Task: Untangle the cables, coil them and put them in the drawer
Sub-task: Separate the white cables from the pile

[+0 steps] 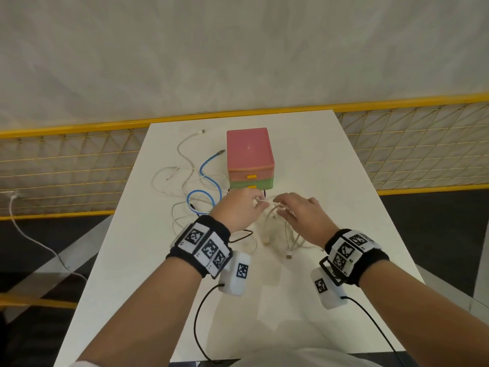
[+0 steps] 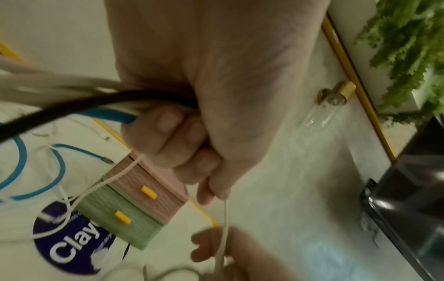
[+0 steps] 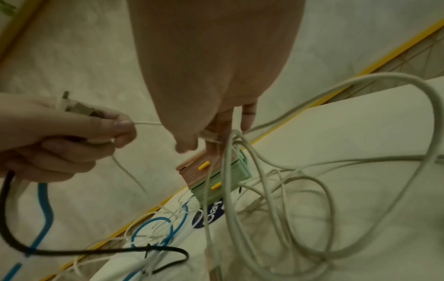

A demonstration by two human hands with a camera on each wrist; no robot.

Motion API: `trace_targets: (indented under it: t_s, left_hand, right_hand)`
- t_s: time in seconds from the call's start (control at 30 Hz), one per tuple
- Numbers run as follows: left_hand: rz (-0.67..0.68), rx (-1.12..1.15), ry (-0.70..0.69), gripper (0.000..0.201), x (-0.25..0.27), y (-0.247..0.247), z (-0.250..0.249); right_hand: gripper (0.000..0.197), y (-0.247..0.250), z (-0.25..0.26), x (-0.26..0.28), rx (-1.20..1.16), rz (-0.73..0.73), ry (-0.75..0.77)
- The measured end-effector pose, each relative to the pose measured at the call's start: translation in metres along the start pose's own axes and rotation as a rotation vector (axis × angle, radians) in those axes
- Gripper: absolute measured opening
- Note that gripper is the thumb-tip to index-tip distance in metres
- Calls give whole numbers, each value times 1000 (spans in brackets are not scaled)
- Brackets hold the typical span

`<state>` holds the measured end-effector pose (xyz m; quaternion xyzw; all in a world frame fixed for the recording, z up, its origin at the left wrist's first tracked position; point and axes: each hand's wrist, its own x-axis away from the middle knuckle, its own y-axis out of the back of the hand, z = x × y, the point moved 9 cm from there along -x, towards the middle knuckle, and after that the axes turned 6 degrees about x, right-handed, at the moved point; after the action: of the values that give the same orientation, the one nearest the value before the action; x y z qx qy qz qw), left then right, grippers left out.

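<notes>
A pink and green drawer box (image 1: 250, 154) (image 2: 134, 205) (image 3: 204, 176) stands mid-table, both drawers closed. Just in front of it, my left hand (image 1: 255, 201) (image 2: 192, 142) (image 3: 72, 136) grips a bundle of white, black (image 2: 72, 106) and blue (image 2: 108, 115) cables in its fist. Its thumb and forefinger pinch a thin white cable (image 3: 146, 123) (image 2: 225, 218). My right hand (image 1: 280, 207) (image 3: 216, 129) pinches the same thin cable, and loops of thicker grey-white cable (image 3: 360, 209) (image 1: 288, 234) hang from it. More blue cable (image 1: 209, 178) and white cable (image 1: 185, 152) lie tangled to the left.
The white table (image 1: 330, 181) ends close behind the box at a yellow mesh fence (image 1: 79, 165). A round purple sticker (image 2: 72, 245) lies on the table before the box. Black camera leads (image 1: 198, 321) trail from both wristbands towards the table's near edge.
</notes>
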<state>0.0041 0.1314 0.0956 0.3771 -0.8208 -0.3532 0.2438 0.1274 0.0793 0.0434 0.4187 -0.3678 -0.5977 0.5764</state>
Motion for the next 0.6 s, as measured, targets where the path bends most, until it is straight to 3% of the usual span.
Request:
trace_targets:
  t_s: [0.07,0.17,0.23,0.3,0.47,0.6]
  left_hand:
    - [-172,135,87,26,-1,33,16]
    - [-531,314,112,53,7,85,41]
    - [-636,321,86,42,12,98,46]
    - [-669,370,99,22,12,93,51]
    - [-592,522,145,21,9,60,64]
    - [-506,647,202,17,8,38,69]
  right_hand:
    - [38,-6,-15,2,37,18,-52]
    - [47,-9,-19,0,108,70,-87]
    - [50,-11,-17,-5,156,109,-101]
    - [48,-14,-12,-11,256,133,-89]
    - [27,-24,-8,-22,541,221,-53]
    - [27,-9,-5,-25,397,119,-110]
